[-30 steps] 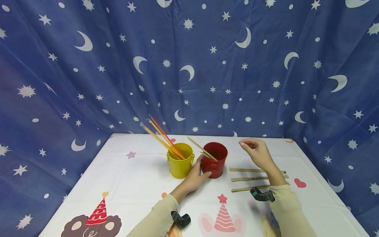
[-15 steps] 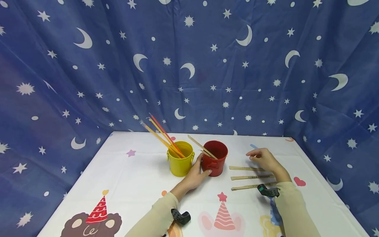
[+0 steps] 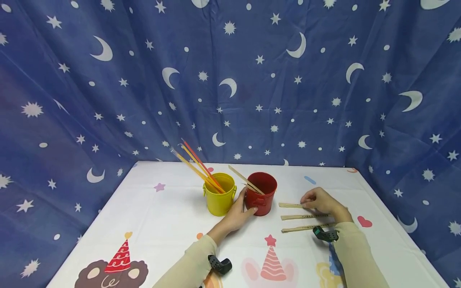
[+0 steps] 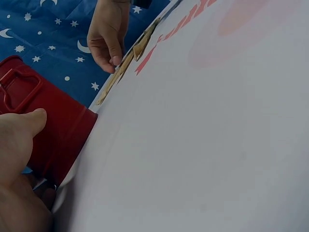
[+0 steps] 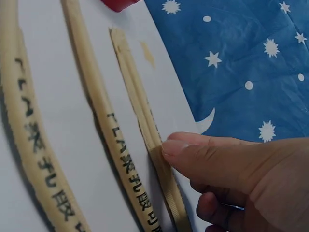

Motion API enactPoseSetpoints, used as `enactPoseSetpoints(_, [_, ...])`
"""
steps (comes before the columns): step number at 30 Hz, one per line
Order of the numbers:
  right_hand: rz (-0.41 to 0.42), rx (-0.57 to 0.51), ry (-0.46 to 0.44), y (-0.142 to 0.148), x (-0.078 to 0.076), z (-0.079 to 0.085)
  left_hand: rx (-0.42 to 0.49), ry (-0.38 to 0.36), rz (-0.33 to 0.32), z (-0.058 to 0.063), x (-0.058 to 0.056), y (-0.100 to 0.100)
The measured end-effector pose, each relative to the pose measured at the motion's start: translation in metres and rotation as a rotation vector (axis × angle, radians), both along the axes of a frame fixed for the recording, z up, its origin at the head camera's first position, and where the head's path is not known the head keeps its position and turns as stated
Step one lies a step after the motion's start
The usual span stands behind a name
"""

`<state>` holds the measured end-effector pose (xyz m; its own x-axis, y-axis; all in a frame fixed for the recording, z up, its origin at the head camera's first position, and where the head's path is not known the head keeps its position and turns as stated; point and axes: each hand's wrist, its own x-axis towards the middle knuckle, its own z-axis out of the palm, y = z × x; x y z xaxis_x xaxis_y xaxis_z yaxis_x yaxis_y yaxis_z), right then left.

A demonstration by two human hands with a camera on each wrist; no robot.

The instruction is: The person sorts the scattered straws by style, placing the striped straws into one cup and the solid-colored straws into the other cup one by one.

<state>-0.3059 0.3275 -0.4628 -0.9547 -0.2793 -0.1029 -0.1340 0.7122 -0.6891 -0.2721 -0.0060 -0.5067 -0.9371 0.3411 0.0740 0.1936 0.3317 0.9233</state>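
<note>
My left hand (image 3: 235, 216) grips the red bucket (image 3: 261, 204) from its left side, with the thumb on the front near the handle lug. Paper-wrapped straws (image 3: 236, 173) lean out of this bucket over its left rim. My right hand (image 3: 322, 201) is down at the farthest of three paper-wrapped straws lying on the table. In the right wrist view, the thumb (image 5: 181, 147) meets the edge of that straw (image 5: 140, 106), the index finger close behind it; the pinch is partly hidden. Nearer lie the middle straw (image 3: 300, 217) and the nearest straw (image 3: 298, 229).
Left of the red bucket stands a yellow bucket (image 3: 217, 206) holding orange and red straws (image 3: 199, 164) in clear wrappers. A white printed cloth (image 3: 162, 216) covers the table. Behind hangs a blue curtain (image 3: 252, 88) with moons and stars.
My right hand has come down from above the table, shifting right, and now meets the farthest paper-wrapped straw. The left hand stays on the red bucket.
</note>
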Motion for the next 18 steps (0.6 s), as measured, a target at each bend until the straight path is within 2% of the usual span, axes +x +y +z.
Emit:
enactPoseSetpoints(5, [-0.046, 0.040, 0.014, -0.0010, 0.0002, -0.0033, 0.006, -0.006, 0.000, -0.0007, 0.0012, 0.0000])
enactPoseSetpoints(13, [-0.035, 0.048, 0.032, -0.0040, -0.0028, -0.0091, 0.003, 0.004, 0.002, -0.0007, 0.0004, -0.0010])
enactPoseSetpoints(18, [-0.088, 0.088, 0.041, -0.0043, -0.0014, -0.0070, 0.009, 0.004, -0.003, 0.0001, 0.0005, -0.0004])
